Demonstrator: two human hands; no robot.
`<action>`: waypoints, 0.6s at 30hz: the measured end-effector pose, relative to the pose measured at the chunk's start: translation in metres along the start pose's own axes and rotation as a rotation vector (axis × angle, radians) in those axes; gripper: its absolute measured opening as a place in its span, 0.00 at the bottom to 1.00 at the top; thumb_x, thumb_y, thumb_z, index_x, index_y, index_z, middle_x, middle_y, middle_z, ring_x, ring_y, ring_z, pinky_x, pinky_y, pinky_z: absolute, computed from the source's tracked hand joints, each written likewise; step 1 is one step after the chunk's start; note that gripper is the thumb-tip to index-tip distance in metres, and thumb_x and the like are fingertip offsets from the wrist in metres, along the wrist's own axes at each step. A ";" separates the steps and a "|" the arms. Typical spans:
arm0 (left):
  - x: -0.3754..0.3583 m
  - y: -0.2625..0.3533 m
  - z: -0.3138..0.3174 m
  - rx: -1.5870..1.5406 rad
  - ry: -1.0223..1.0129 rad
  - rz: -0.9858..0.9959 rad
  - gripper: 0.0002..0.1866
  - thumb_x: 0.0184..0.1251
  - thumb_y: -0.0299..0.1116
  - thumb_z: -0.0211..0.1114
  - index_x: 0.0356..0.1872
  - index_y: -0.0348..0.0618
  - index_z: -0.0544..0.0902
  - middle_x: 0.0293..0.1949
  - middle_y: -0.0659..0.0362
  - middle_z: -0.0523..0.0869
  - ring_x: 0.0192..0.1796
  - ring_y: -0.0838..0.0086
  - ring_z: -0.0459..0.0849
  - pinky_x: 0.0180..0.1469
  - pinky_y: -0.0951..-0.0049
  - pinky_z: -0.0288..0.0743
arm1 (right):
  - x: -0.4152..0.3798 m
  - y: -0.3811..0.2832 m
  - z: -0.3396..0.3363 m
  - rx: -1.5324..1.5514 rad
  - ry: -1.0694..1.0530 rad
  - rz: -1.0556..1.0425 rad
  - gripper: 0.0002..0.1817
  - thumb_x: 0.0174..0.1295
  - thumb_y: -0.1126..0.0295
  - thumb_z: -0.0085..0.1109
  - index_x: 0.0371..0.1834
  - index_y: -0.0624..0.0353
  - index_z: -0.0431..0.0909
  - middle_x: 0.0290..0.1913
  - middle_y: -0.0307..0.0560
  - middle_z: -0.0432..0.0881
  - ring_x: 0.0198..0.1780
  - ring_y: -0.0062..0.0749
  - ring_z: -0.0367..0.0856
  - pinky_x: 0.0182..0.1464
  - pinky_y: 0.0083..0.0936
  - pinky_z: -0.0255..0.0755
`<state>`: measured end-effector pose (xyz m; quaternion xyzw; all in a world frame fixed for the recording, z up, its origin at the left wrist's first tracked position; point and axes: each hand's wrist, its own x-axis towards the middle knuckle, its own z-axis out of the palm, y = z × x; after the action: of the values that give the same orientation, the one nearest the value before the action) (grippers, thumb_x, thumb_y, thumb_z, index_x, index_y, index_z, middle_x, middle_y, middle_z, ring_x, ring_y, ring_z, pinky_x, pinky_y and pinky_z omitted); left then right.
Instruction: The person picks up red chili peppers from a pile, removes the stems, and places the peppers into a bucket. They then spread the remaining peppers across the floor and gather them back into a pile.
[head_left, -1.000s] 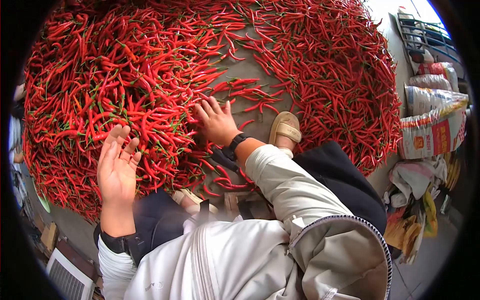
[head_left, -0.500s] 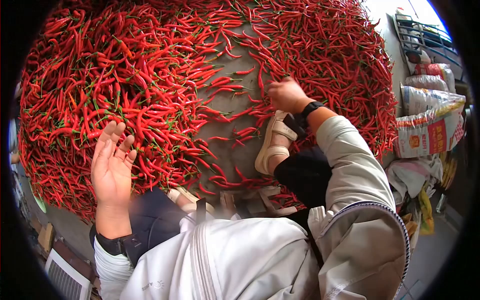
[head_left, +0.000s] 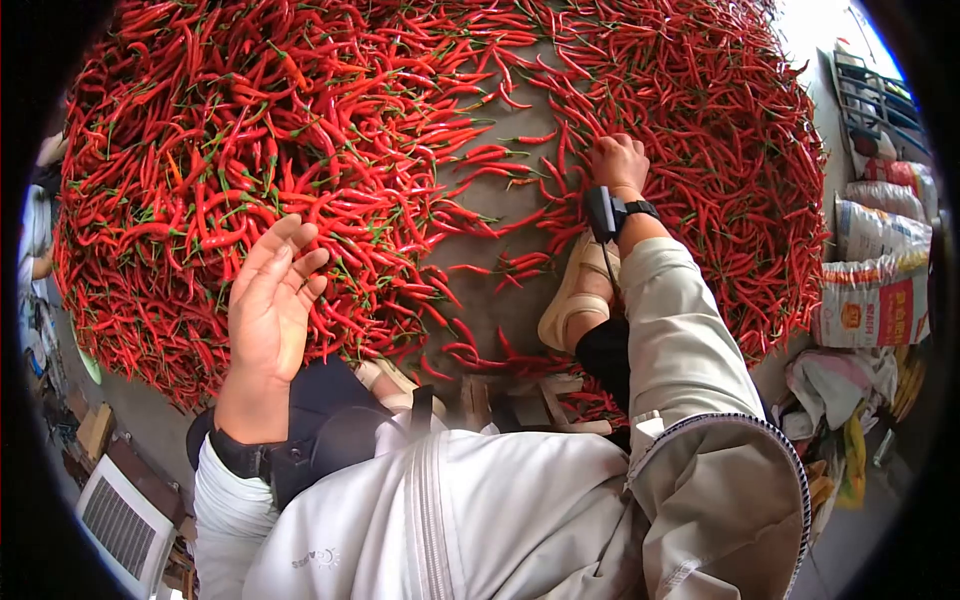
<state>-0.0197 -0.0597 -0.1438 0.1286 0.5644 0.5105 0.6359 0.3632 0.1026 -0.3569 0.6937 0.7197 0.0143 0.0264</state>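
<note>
My left hand (head_left: 272,310) is held palm up at the near edge of the left pile of red chili peppers (head_left: 250,130), its fingers apart and slightly bent. Nothing lies on its palm. My right hand (head_left: 619,165) is over the inner edge of the right pile of chili peppers (head_left: 710,190), back of the hand upward and fingers curled in. What its fingers hold, if anything, is hidden. The peppers are long and thin, many with green stems.
Between the piles runs a strip of grey floor (head_left: 485,205) with scattered peppers. My sandalled foot (head_left: 580,295) stands beside the right pile. Printed sacks (head_left: 875,305) line the right side, near a blue metal rack (head_left: 880,100). A white vented panel (head_left: 125,520) lies at lower left.
My right hand has moved from the strip's right side onto the right pile, its wrist now straighter. My left hand stays palm up and open; the whole view has shifted slightly.
</note>
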 end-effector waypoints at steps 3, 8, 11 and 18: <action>-0.001 -0.004 -0.001 0.079 -0.033 0.008 0.19 0.64 0.31 0.55 0.56 0.42 0.69 0.50 0.59 0.77 0.48 0.76 0.77 0.46 0.77 0.72 | 0.005 -0.018 -0.024 0.409 0.170 -0.072 0.11 0.50 0.57 0.62 0.31 0.50 0.80 0.27 0.44 0.81 0.32 0.42 0.79 0.36 0.35 0.73; -0.005 -0.011 0.010 0.184 -0.040 -0.032 0.22 0.64 0.37 0.58 0.58 0.43 0.68 0.51 0.61 0.76 0.51 0.75 0.75 0.49 0.76 0.69 | -0.057 -0.159 -0.131 1.223 -0.197 -0.366 0.08 0.53 0.68 0.64 0.30 0.62 0.80 0.22 0.42 0.77 0.25 0.18 0.73 0.27 0.21 0.69; -0.008 -0.017 0.018 -0.011 -0.048 -0.091 0.18 0.67 0.40 0.55 0.53 0.41 0.73 0.48 0.60 0.78 0.50 0.74 0.76 0.50 0.75 0.68 | -0.109 -0.211 -0.174 1.610 -0.416 -0.569 0.09 0.53 0.70 0.64 0.34 0.63 0.80 0.27 0.48 0.81 0.26 0.26 0.79 0.30 0.23 0.73; -0.003 -0.018 -0.013 -0.177 0.048 0.012 0.12 0.70 0.39 0.49 0.42 0.41 0.75 0.36 0.61 0.78 0.37 0.77 0.76 0.45 0.75 0.71 | -0.085 -0.177 -0.075 1.079 -0.109 -0.446 0.08 0.49 0.68 0.60 0.31 0.57 0.77 0.31 0.49 0.76 0.36 0.45 0.76 0.37 0.35 0.72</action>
<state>-0.0214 -0.0757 -0.1593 0.0628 0.5315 0.5650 0.6280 0.1850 0.0119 -0.2908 0.4406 0.7512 -0.3959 -0.2913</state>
